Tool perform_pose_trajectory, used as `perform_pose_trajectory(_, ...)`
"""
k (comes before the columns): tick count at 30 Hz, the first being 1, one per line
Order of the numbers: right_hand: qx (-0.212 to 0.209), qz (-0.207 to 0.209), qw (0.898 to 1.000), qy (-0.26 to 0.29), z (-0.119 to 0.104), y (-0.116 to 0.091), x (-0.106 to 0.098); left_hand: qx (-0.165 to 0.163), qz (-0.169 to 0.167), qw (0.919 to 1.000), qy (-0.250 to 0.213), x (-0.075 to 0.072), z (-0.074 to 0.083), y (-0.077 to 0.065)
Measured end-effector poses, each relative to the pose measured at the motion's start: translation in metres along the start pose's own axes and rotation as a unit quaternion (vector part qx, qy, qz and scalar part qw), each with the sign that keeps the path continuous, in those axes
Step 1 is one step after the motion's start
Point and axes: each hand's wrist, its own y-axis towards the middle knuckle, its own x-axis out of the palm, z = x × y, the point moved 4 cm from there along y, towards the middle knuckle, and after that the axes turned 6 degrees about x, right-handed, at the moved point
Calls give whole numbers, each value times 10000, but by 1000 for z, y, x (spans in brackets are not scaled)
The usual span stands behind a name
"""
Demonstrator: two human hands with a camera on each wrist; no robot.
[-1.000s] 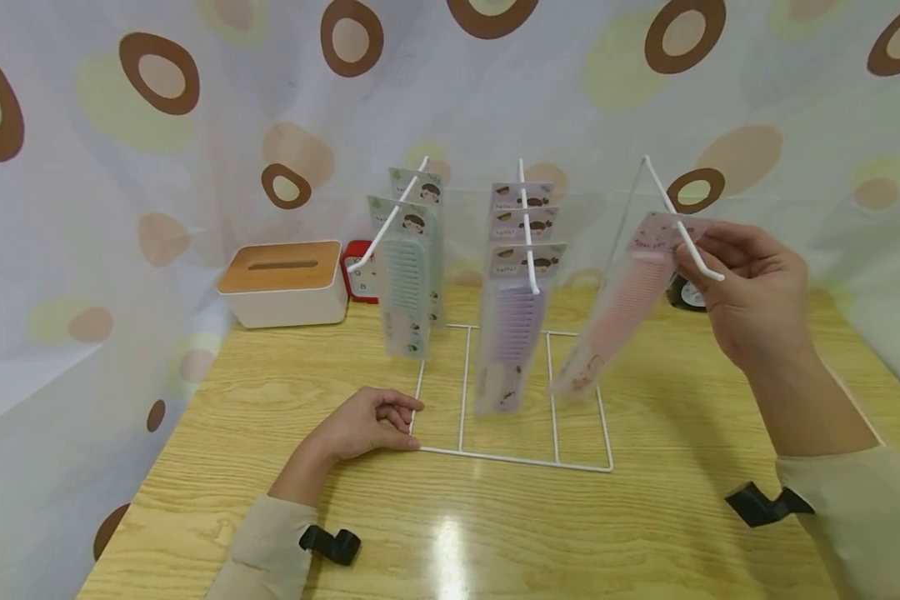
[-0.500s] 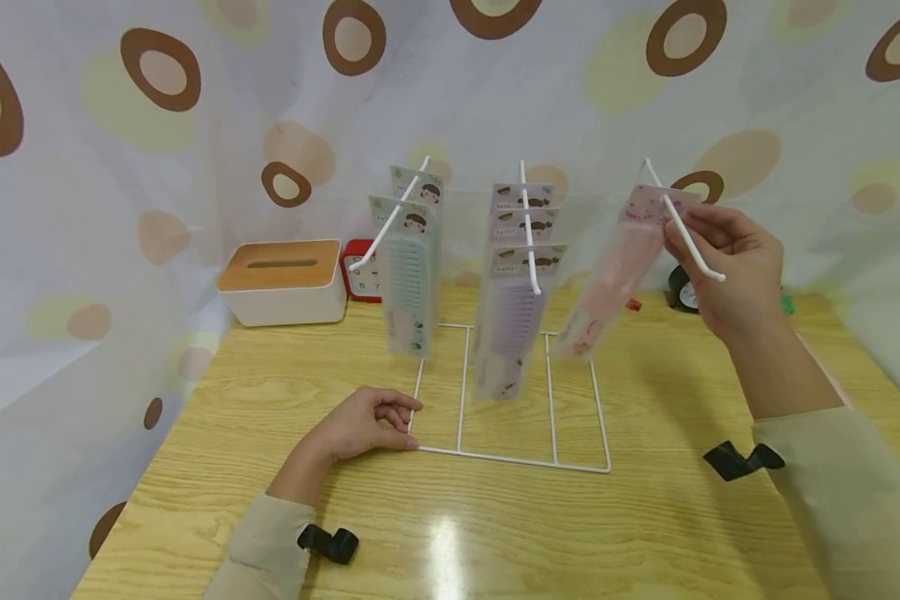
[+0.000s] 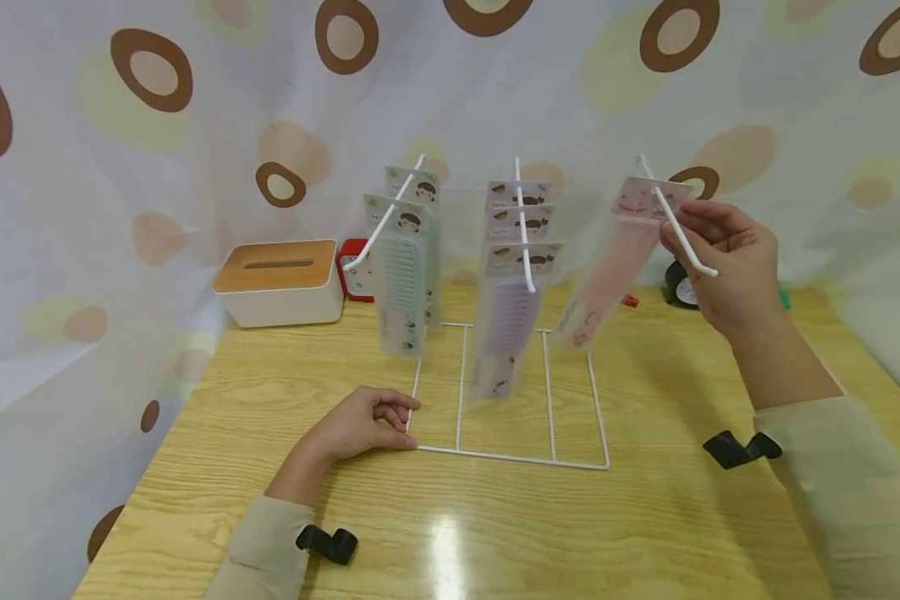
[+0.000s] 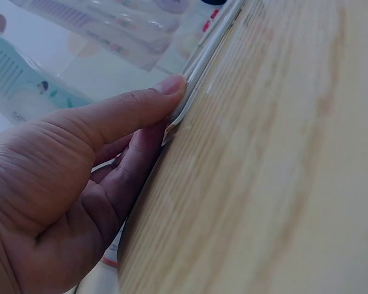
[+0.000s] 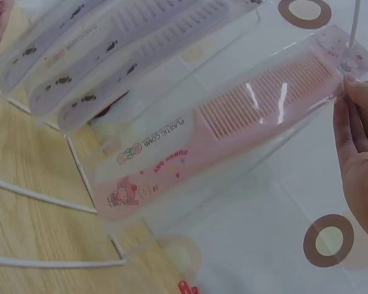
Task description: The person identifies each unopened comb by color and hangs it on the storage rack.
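My right hand [image 3: 731, 262] pinches the edge of a packaged pink comb [image 3: 615, 258] by its header card. The card is on the right prong of a white wire display rack [image 3: 510, 457], and the pack hangs tilted, its lower end toward the left. In the right wrist view, the pink comb [image 5: 264, 98] shows through its clear sleeve. With thumb and fingers, my left hand [image 3: 360, 423] grips the rack's front left corner; the left wrist view has the thumb on the white wire [image 4: 199, 76]. Packaged purple combs [image 3: 512, 321] hang on the middle prong, green combs [image 3: 400, 279] on the left one.
A white tissue box [image 3: 285, 304] with a wooden lid stands at the back left, beside a red clock [image 3: 356, 279]. Behind the right hand are a black round object [image 3: 678, 287] and a small red item [image 3: 630, 301]. A patterned curtain [image 3: 450, 100] closes off the back.
My right hand has moved up, back and slightly left, sliding the pink comb pack farther along the right prong toward the rear. The left hand keeps its place on the rack corner.
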Motion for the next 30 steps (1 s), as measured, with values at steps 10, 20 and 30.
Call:
perform_pose_trajectory(10, 21, 226, 9768, -2128, -9, -5, -60, 34, 2, 10000, -34, -2, 0, -1)
perform_pose_trajectory(20, 1217, 368, 9054, -4050, -7, -24, -175, 22, -26, 10000, -70, 2, -3, 1)
perform_pose_trajectory(30, 1823, -38, 6979, -6926, -8, -42, -229, 70, -20, 10000, -48, 0, -3, 1)
